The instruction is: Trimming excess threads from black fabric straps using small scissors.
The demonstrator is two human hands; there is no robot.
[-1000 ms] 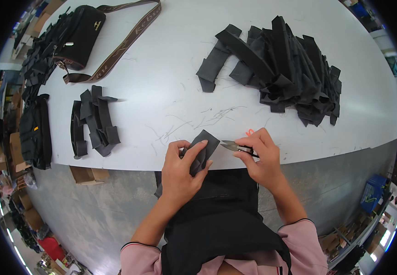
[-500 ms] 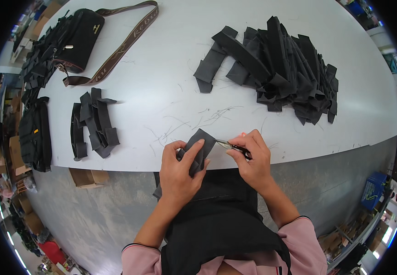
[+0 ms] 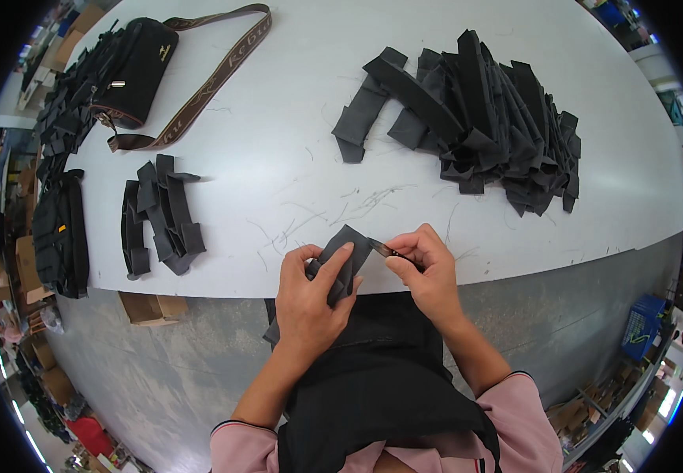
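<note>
Near the table's front edge, my left hand [image 3: 310, 296] pinches a folded dark grey fabric strip [image 3: 349, 244], its pointed corner sticking up past my fingers. Part of the strip lies hidden under that hand. In my right hand [image 3: 428, 268] is a pair of thread snips [image 3: 393, 253] with dark handles, gripped between thumb and fingers. The blades meet the right edge of the fabric near its tip and look close together. Loose dark threads [image 3: 369, 201] are scattered on the white tabletop just beyond both hands.
A large heap of dark fabric strips [image 3: 499, 126] lies at the far right, and a few more strips [image 3: 164, 213] lie left. A black bag [image 3: 141, 71] with a brown strap [image 3: 215, 83] and a black backpack [image 3: 62, 229] border the white table [image 3: 278, 102] on the left. An open cardboard box [image 3: 152, 307] sits below.
My right hand has shifted slightly left with the thread snips, and their blades have come from apart to nearly together at the fabric edge. The left hand keeps its hold.
</note>
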